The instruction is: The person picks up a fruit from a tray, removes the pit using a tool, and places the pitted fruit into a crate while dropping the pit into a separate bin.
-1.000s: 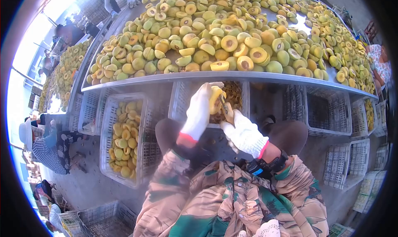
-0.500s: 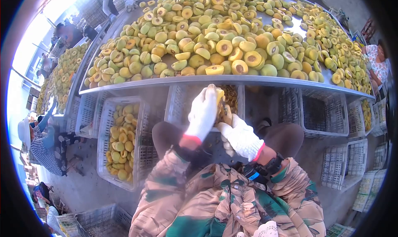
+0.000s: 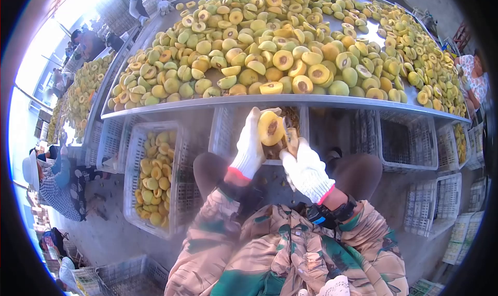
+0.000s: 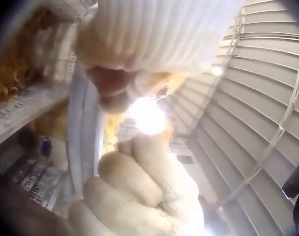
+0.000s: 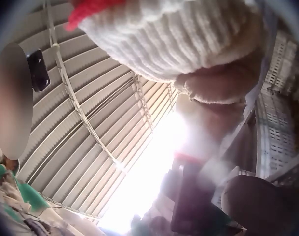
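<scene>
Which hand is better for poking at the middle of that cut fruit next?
Probably the right hand: it grips a tan tool close beside the cut fruit. The left hand is busy holding that fruit, its cut face showing.

This is a fruit-processing shed, a big work hall. A long metal table (image 3: 332,100) in front of me is heaped with cut fruit (image 3: 283,60), and a second table (image 3: 68,126) off to the left is piled the same way. Plastic crates (image 3: 419,208) line the bare grey floor (image 3: 101,239), people (image 3: 59,192) sit about the tables, and overhead curves a ribbed roof (image 4: 257,108) on long beams (image 5: 70,93).
</scene>
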Demonstrator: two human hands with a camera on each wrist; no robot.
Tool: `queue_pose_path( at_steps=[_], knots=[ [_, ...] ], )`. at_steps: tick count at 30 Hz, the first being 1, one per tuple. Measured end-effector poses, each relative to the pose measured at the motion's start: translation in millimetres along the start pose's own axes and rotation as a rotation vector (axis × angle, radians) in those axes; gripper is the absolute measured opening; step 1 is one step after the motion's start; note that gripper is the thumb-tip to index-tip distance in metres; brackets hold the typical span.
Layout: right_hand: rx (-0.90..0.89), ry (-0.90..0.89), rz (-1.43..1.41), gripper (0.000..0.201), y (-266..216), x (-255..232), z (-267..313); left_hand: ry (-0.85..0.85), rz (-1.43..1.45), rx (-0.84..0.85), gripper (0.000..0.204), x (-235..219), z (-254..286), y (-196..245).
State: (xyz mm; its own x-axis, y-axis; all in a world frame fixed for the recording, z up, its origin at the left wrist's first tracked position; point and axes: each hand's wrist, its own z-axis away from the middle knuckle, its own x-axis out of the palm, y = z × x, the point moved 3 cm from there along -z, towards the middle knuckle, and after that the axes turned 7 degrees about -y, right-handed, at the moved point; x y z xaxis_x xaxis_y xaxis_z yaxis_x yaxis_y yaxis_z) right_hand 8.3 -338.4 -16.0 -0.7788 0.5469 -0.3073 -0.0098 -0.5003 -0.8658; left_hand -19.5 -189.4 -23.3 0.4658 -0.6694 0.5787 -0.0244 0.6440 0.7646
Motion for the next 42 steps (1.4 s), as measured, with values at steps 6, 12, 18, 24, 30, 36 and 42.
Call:
queue_pose_path(
  at_steps=[6, 12, 18, 24, 30, 36, 42],
  knots=[
    [0.05, -0.072, 0.011, 0.037, -16.8, -1.3, 9.5, -0.061, -0.128, 0.113, 0.052, 3.1, 10.0, 9.0],
    [0.071, -0.203, -0.146, 0.032, -21.5, -3.5, 12.4, -0.096, -0.385, 0.279, 0.051, -9.0, 6.6, 4.4],
    [0.039, -0.304, -0.095, 0.026, -22.3, -3.0, 13.8, -0.117, -0.531, 0.198, 0.05, -9.8, 9.6, 13.3],
    [0.077, -0.31, -0.062, 0.026, -12.6, -2.9, 13.0, -0.232, -0.191, -0.233, 0.051, -13.1, -4.7, 10.3],
    [0.22, -0.361, -0.388, 0.023, -19.1, -2.4, 23.1, -0.252, -0.474, -0.261, 0.048, -10.6, -13.0, 21.3],
    [0.168, -0.319, -0.521, 0.021, -17.8, -3.9, 17.5, 0.045, -0.582, -0.07, 0.049, -0.7, -19.5, -3.6],
    [0.208, -0.365, -0.659, 0.022, -19.9, -6.2, 21.4, -0.163, -0.393, -0.191, 0.046, -5.2, -26.2, 2.1]
  ],
)
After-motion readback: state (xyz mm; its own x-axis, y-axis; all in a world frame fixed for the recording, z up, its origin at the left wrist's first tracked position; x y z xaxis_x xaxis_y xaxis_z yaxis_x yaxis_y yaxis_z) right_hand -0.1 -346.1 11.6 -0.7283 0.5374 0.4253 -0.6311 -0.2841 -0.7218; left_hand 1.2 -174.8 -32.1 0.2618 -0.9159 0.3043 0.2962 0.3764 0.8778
